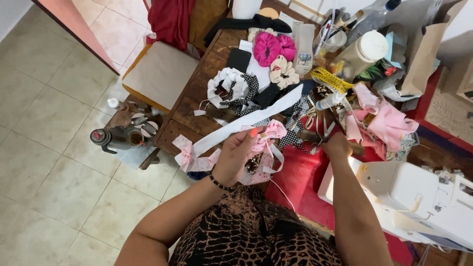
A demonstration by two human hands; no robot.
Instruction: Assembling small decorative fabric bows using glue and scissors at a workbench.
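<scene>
Above your lap, your left hand pinches a pink floral fabric strip; your right hand grips scissors beside the sewing machine, table crowded.

Your cluttered wooden table

At twelve o'clock you have pink scrunchies; at one, a yellow tape measure; at three, pink fabric; at four, a white sewing machine; centre, a white strip and polka-dot cloth.

The right hand's grip on the scissors is hidden behind its own knuckles.
</scene>
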